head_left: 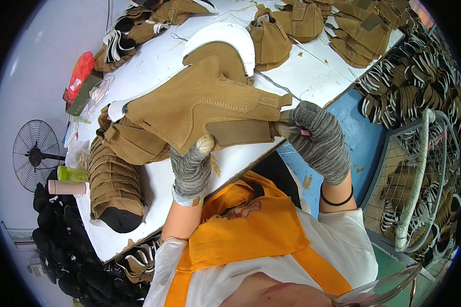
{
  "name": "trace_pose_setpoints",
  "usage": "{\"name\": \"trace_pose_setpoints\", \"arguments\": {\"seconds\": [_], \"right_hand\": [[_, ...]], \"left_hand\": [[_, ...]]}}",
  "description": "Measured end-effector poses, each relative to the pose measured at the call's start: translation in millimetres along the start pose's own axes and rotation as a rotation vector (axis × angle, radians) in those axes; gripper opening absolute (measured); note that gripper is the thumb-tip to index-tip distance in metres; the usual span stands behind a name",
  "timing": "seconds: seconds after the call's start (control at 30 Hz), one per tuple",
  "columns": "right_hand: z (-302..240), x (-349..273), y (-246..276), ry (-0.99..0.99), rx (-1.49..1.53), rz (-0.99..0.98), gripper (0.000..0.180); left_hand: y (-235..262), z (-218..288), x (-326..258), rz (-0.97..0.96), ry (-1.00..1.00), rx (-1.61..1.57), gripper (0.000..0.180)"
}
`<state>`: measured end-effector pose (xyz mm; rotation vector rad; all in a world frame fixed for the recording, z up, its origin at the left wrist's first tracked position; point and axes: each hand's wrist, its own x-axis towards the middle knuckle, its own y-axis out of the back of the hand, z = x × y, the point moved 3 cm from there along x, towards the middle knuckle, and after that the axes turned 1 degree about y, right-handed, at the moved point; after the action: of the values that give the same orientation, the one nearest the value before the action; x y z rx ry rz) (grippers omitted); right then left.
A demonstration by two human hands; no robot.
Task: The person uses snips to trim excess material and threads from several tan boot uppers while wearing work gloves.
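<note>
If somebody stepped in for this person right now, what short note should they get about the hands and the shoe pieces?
Left hand: gloved, gripping the tan boot upper from below, held up over the white table.
Right hand: gloved, pinching the upper's right end, with a small tool that is hard to make out.
Stacks of tan uppers lie at the left of the table, and more uppers at its far end.
How many are finished cannot be told; the piece in hand is mid-work.

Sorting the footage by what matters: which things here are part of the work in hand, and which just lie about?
In hand:
tan boot upper
left hand
right hand

Lying about:
stacked uppers
green bottle
fan
red bag
wire cart
</note>
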<state>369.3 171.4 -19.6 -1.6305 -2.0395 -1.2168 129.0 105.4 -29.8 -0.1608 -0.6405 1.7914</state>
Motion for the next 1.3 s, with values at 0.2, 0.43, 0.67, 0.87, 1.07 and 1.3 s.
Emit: {"name": "trace_pose_setpoints", "arguments": {"seconds": [0.2,0.43,0.67,0.87,1.07,1.3], "right_hand": [[-4,11,-4,-0.143,0.032,-0.161,0.029],[17,-3,-9,-0.374,0.359,-0.039,0.036],[-17,20,20,-0.145,0.171,0.040,0.041],[-10,16,10,-0.178,0.415,0.142,0.044],[-35,29,14,-0.026,0.016,-0.036,0.041],[-32,28,13,0.024,-0.281,0.024,0.036]], "left_hand": [[-2,4,0,0.015,-0.033,0.021,0.075],[-2,5,-4,0.024,-0.012,0.051,0.076],[2,3,-3,-0.002,-0.025,-0.024,0.075],[5,2,-3,0.003,-0.009,-0.039,0.075],[7,0,-3,-0.001,-0.025,-0.065,0.075],[6,-2,-1,-0.006,-0.013,-0.066,0.073]]}}
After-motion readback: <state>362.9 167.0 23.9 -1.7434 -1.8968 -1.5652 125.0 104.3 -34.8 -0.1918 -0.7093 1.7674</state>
